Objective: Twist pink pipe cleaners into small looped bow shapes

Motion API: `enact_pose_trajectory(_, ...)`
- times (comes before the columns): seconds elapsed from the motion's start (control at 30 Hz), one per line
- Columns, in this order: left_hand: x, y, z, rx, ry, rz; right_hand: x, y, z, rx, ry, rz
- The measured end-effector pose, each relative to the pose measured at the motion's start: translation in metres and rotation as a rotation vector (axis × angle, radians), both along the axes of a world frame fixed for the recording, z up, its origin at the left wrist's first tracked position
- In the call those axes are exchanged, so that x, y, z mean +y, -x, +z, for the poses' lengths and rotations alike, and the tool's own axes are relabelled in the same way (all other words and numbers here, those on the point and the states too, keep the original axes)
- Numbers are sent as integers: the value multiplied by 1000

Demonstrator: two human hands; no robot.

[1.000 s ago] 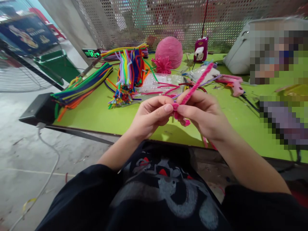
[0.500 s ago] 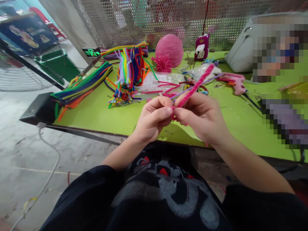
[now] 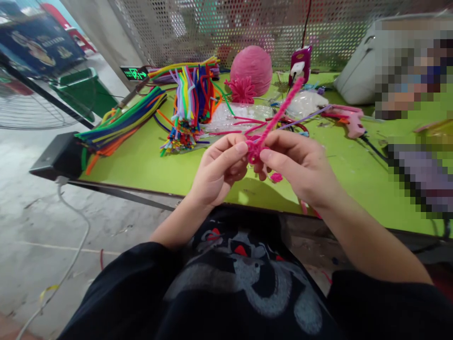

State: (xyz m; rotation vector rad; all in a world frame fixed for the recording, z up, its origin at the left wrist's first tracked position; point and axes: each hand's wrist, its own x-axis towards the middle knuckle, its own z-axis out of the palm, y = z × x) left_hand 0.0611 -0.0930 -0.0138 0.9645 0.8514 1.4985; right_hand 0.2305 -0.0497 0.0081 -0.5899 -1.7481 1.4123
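Observation:
Between my two hands is a bright pink pipe cleaner [image 3: 281, 115], bent into small loops at its lower end, with a straight end pointing up to the right. My left hand [image 3: 222, 165] pinches the looped part from the left, thumb on top. From the right, my right hand [image 3: 299, 165] grips the same loops between thumb and fingers. Below the right fingers a small pink coil [image 3: 276, 177] shows; whether it joins the held piece I cannot tell. Loose pink pipe cleaners [image 3: 247, 121] lie just beyond the hands.
Bundles of coloured pipe cleaners [image 3: 186, 99] lie on the green table [image 3: 141, 170], left of centre. Behind are a ball of pink yarn [image 3: 252, 71] and a purple power socket [image 3: 300, 66]. A pink glue gun [image 3: 350, 122] with a black cord rests at right.
My hands have parted slightly, baring the pink loops between the fingertips. The straight end of the pipe cleaner now stands steeper, and the small pink coil shows more below.

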Motion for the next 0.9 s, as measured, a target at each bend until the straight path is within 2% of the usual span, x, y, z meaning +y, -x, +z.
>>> enact_pose_trajectory(0.13,0,3,-2,-17,-27,44,2,-1,1,58,47,10)
enact_pose_trajectory(0.3,0,16,-2,40,-31,56,2,-3,0,15,72,-34)
enact_pose_trajectory(0.53,-3,17,-3,491,-369,205,4,-4,2,-24,79,-8)
enact_pose_trajectory(0.77,2,16,0,495,-382,276,6,-7,6,41,58,-32)
enact_pose_trajectory(0.9,1,16,1,514,-395,231,5,-5,5,33,43,-19)
